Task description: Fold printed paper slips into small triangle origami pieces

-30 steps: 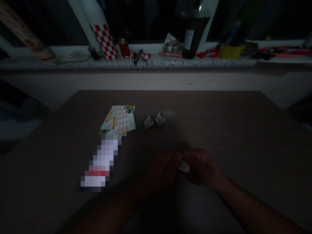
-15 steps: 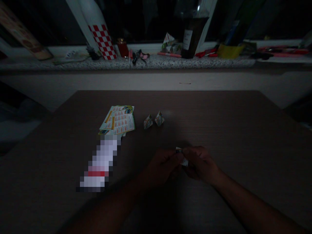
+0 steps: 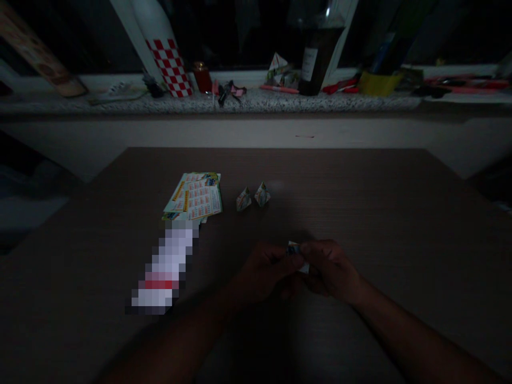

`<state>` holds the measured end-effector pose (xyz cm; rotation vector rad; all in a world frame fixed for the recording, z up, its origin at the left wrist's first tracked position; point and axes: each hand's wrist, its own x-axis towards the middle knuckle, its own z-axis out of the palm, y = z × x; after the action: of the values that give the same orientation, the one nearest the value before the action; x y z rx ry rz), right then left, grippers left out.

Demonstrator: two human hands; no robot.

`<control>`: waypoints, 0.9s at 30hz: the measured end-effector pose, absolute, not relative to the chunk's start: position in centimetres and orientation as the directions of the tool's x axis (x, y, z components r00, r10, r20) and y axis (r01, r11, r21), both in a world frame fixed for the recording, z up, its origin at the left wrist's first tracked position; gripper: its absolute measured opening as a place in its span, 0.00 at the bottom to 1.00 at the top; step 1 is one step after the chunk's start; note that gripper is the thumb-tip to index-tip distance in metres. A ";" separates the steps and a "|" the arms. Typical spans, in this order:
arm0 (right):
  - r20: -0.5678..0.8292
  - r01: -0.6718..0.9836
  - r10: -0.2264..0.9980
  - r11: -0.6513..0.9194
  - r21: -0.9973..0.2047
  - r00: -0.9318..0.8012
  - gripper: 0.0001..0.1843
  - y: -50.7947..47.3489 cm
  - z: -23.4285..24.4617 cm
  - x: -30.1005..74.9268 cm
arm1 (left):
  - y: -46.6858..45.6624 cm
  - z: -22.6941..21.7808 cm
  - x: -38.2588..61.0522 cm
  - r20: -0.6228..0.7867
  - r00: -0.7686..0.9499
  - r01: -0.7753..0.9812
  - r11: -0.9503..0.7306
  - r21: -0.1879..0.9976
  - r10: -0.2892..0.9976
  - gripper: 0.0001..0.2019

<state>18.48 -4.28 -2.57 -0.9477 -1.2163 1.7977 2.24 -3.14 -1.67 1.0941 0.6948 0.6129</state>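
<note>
Paper (image 3: 294,247) is between both hands, over the near half of the table (image 3: 376,202). Left hand (image 3: 264,273) pinches one side, right hand (image 3: 335,273) the other, thumbs on top. Two folded paper shapes (image 3: 262,196) stand beyond, just beside each other; printed sheets (image 3: 202,198) overlap left of them.

Remote feed, my notes: dark wood-grain table (image 3: 380,213). On it I log printed cards (image 3: 196,194) in an overlapping pile, left of centre; a pixelated item (image 3: 166,266) at their near edge; two small folded-paper pieces (image 3: 262,195), close together, right of the pile.
</note>
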 end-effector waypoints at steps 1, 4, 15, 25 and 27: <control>-0.170 -0.183 0.881 -0.274 -0.944 -0.441 0.26 -4.3 -2.5 18.4 | -3.1 -1.7 2.2 -0.191 0.643 -0.121 0.344 0.931 0.742 0.22; -0.184 -0.208 0.874 -0.302 -0.930 -0.449 0.25 -4.2 -2.4 18.3 | -3.1 -1.8 2.3 -0.190 0.651 -0.150 0.371 0.917 0.734 0.21; -0.128 -0.183 0.849 -0.254 -0.950 -0.512 0.28 -4.1 -2.7 18.6 | -2.4 -2.5 1.7 -0.189 0.596 -0.189 0.366 0.911 0.781 0.20; -0.189 -0.160 0.821 -0.319 -0.934 -0.538 0.27 -4.2 -2.9 19.0 | -2.3 -2.7 2.0 -0.169 0.520 -0.225 0.325 0.919 0.837 0.19; -0.196 -0.178 0.805 -0.349 -0.920 -0.560 0.27 -4.2 -2.9 19.0 | -2.4 -2.7 2.0 -0.171 0.540 -0.231 0.341 0.911 0.824 0.19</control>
<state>18.96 -4.21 -2.88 -0.8776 -1.2229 1.9631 2.00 -2.37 -2.71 0.9922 0.7130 0.7676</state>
